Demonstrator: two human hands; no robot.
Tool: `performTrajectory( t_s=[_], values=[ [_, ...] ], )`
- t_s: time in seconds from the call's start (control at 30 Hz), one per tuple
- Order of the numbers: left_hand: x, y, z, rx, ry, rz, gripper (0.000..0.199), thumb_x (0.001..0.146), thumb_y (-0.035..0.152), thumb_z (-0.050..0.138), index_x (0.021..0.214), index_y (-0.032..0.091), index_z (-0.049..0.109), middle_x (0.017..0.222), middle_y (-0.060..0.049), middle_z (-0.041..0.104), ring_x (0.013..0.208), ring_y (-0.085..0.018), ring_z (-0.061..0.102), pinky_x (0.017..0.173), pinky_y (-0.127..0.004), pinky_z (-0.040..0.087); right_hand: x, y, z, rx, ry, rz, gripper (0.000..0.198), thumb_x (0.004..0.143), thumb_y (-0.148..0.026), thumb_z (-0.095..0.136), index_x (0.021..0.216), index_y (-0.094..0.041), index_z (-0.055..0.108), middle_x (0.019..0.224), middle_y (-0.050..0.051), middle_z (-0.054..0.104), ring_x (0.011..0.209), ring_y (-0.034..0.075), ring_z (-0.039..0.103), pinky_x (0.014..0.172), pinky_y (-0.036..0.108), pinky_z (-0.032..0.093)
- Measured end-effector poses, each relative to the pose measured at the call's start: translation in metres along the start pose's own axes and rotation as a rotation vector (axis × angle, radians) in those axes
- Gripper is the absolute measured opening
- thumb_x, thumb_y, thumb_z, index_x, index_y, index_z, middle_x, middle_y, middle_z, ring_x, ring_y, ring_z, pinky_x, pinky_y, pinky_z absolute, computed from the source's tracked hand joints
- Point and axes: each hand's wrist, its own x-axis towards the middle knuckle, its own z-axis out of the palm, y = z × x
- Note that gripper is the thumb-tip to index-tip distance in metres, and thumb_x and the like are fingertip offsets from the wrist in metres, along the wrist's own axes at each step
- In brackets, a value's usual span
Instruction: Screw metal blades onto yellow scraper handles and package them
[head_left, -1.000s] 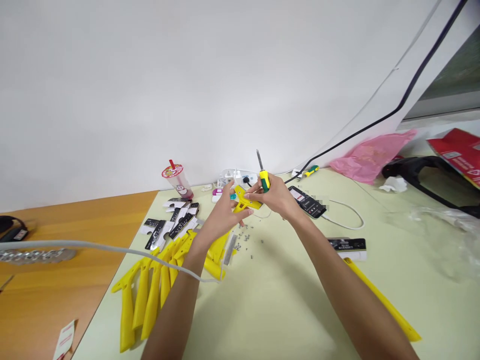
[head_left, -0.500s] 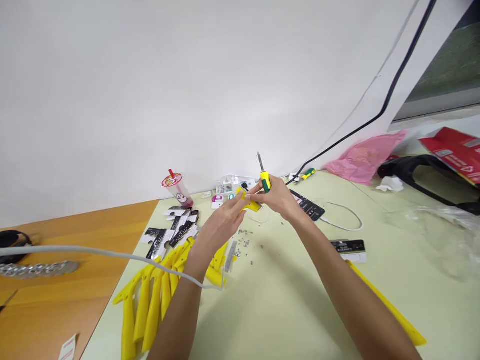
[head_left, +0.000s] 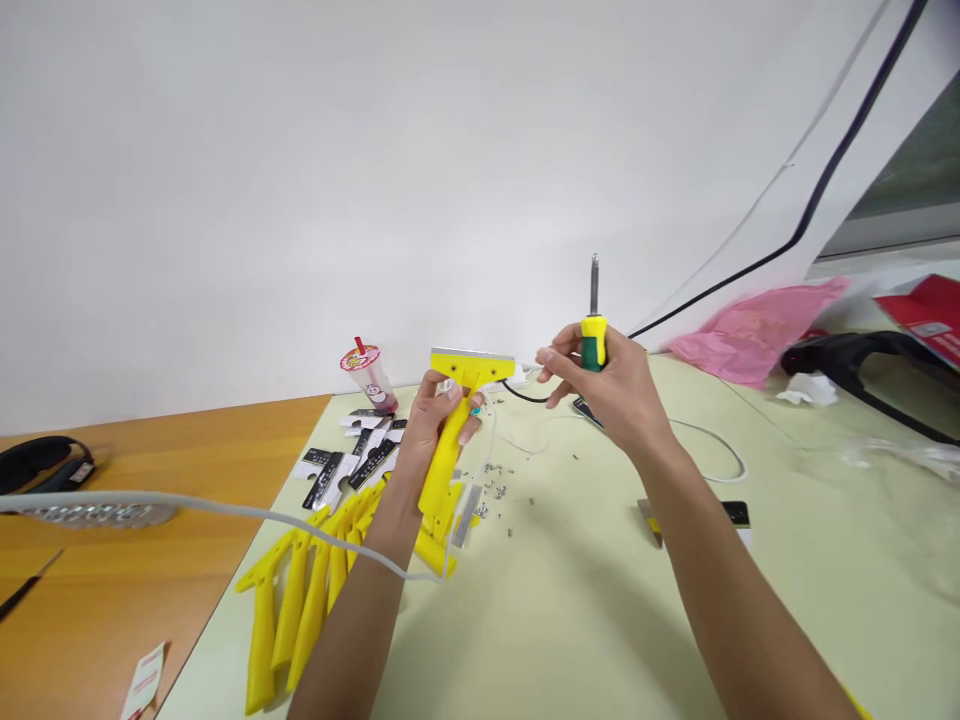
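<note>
My left hand (head_left: pixel 442 415) grips a yellow scraper (head_left: pixel 444 462) by the neck of its handle, the head up. A metal blade edge shows along the top of the head, and two dark screw holes or screws sit in its face. In my right hand (head_left: pixel 619 385) is a screwdriver (head_left: pixel 593 342) with a green and yellow handle, its shaft pointing up. The screwdriver stands apart from the scraper. Below my hands, small loose screws (head_left: pixel 495 485) lie scattered on the pale table, beside a flat metal blade strip (head_left: pixel 466 515).
Several yellow scraper handles (head_left: pixel 307 610) are heaped at the left, with black and white cards (head_left: pixel 367 460) behind. A drink cup (head_left: pixel 371 378) stands near the wall. A pink bag (head_left: pixel 757 335) lies at the back right. A grey cable (head_left: pixel 300 525) crosses the foreground.
My hands have drawn apart. The scraper now stands upright in my left hand, its head facing me, and my right hand has moved right with the screwdriver. The view has shifted slightly.
</note>
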Motion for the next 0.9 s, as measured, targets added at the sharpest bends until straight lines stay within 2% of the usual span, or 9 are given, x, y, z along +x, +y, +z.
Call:
performTrajectory(
  t_s=[0.07,0.17,0.33,0.5,0.6,0.67,0.8,0.9],
  values=[
    [0.001,0.001,-0.001,-0.087,0.001,-0.009,0.048,0.076,0.046,0.095,0.109,0.032,0.063,0.109,-0.004,0.068,0.086,-0.014,0.063,0.043,-0.016,0.032,-0.006,-0.010,0.000,-0.043,0.004,-0.053,0.039,0.084,-0.052,0.094,0.091,-0.022,0.072,0.079,0.003,0.071,0.064,0.020,0.072,0.048,0.033,0.062],
    [-0.001,0.002,-0.001,-0.125,-0.044,-0.028,0.044,0.078,0.044,0.094,0.110,0.032,0.066,0.114,-0.004,0.066,0.086,-0.013,0.060,0.042,-0.015,0.033,-0.014,-0.020,0.004,-0.062,0.006,-0.113,0.034,0.091,-0.052,0.089,0.088,-0.022,0.073,0.076,0.002,0.072,0.049,0.014,0.062,0.045,0.032,0.055],
    [-0.002,0.002,0.009,-0.160,-0.026,-0.031,0.049,0.075,0.038,0.098,0.104,0.029,0.061,0.105,-0.001,0.067,0.086,-0.013,0.064,0.044,-0.015,0.036,-0.022,-0.023,0.012,-0.058,0.039,-0.149,0.030,0.091,-0.052,0.088,0.092,-0.023,0.079,0.075,0.003,0.074,0.045,0.014,0.058,0.042,0.033,0.049],
    [-0.001,-0.006,0.019,-0.083,-0.022,-0.065,0.054,0.073,0.038,0.099,0.106,0.027,0.057,0.096,-0.001,0.072,0.085,-0.015,0.071,0.047,-0.017,0.039,-0.026,-0.016,0.019,-0.168,-0.021,-0.121,0.023,0.090,-0.046,0.088,0.099,-0.026,0.084,0.088,0.003,0.082,0.048,0.015,0.058,0.048,0.036,0.051],
    [-0.003,-0.009,0.023,-0.063,-0.039,-0.109,0.057,0.073,0.037,0.100,0.107,0.027,0.055,0.095,-0.001,0.075,0.084,-0.018,0.074,0.048,-0.019,0.042,-0.025,-0.010,0.023,-0.300,-0.026,-0.163,0.013,0.094,-0.039,0.084,0.095,-0.027,0.082,0.086,0.002,0.082,0.065,0.020,0.069,0.067,0.038,0.057],
    [-0.005,-0.010,0.024,-0.043,-0.051,-0.126,0.058,0.074,0.040,0.100,0.108,0.027,0.054,0.092,-0.001,0.075,0.078,-0.018,0.074,0.049,-0.020,0.044,-0.024,-0.006,0.025,-0.372,-0.039,-0.210,0.012,0.097,-0.038,0.080,0.092,-0.027,0.080,0.085,0.002,0.081,0.079,0.024,0.073,0.078,0.039,0.057],
    [-0.010,-0.011,0.026,-0.040,-0.083,-0.129,0.056,0.078,0.042,0.099,0.108,0.027,0.054,0.090,0.000,0.076,0.072,-0.017,0.073,0.050,-0.022,0.045,-0.021,0.000,0.026,-0.403,-0.073,-0.271,0.014,0.100,-0.039,0.077,0.093,-0.027,0.079,0.090,0.002,0.079,0.081,0.023,0.071,0.077,0.039,0.054],
    [-0.011,-0.011,0.027,-0.053,-0.108,-0.147,0.057,0.077,0.041,0.099,0.107,0.026,0.054,0.090,0.001,0.076,0.065,-0.014,0.070,0.050,-0.022,0.046,-0.021,0.000,0.025,-0.393,-0.077,-0.339,0.011,0.099,-0.034,0.079,0.090,-0.027,0.078,0.094,0.002,0.077,0.084,0.022,0.070,0.078,0.038,0.053]
  ],
)
